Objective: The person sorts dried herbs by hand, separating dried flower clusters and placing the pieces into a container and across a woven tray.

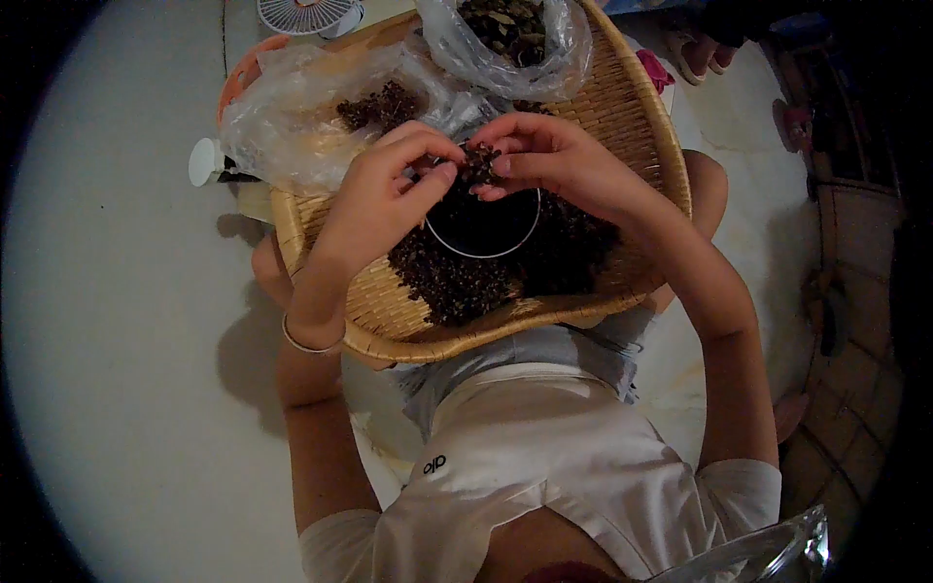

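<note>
Pinching dark clump (480, 167) with my right hand (556, 161), left hand (391, 189) curled in at its 9 o'clock (can't tell if gripping), over white-rimmed bowl (484, 257), 12 o'clock side. Loose bits (457, 290) around 6.

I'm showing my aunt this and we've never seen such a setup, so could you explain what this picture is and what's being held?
There is no machine here, just a person's bare hands. The single picture comes from a camera on that person's head, looking down past their own shirt. The right hand pinches a small dark clump, with the left hand close against it. Below is a woven basket holding loose dark bits, a white ring and two plastic bags. I can't tell what the bits are.
</note>
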### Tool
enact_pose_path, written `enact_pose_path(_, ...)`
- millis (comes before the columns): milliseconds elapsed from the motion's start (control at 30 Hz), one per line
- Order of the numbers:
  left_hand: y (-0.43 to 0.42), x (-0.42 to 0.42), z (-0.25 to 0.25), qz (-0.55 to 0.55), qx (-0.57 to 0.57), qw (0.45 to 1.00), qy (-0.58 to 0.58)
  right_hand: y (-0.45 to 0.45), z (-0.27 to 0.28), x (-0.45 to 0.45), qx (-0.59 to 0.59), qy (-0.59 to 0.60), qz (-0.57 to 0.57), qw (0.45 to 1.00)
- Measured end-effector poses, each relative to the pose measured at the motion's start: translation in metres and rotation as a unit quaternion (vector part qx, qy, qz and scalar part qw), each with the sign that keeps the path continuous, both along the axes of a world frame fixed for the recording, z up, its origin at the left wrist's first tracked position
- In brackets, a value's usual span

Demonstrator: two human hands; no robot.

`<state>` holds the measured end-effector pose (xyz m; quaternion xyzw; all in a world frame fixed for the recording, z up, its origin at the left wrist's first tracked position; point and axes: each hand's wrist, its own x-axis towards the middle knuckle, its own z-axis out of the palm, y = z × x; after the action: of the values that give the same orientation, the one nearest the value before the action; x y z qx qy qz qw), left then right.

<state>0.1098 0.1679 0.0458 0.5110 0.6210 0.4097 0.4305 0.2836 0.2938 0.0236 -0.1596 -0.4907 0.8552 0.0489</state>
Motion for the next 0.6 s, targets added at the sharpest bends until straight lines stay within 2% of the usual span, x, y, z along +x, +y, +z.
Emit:
enact_pose_path(267, 0.0, 0.008, 0.007, 0.026, -0.003, 0.998, -0.057, 0.0, -0.001, -0.001, 0.006, 0.001, -0.009, 1.0)
enact_pose_path(333, 0.0, 0.008, 0.005, 0.052, 0.083, 0.995, 0.011, 0.0, -0.002, -0.001, 0.005, 0.0, -0.009, 1.0)
enact_pose_path(367, 0.0, 0.008, 0.005, 0.052, 0.084, 0.995, 0.011, 0.0, -0.002, -0.001, 0.005, 0.0, -0.01, 1.0)
enact_pose_path(433, -0.001, 0.008, 0.005, 0.018, 0.12, 0.985, 0.122, 0.0, -0.004, 0.0, 0.015, -0.005, -0.015, 1.0)
enact_pose_path(600, 0.0, 0.012, 0.007, 0.017, 0.124, 0.975, 0.184, -0.001, -0.006, -0.002, 0.015, -0.007, -0.037, 0.999)
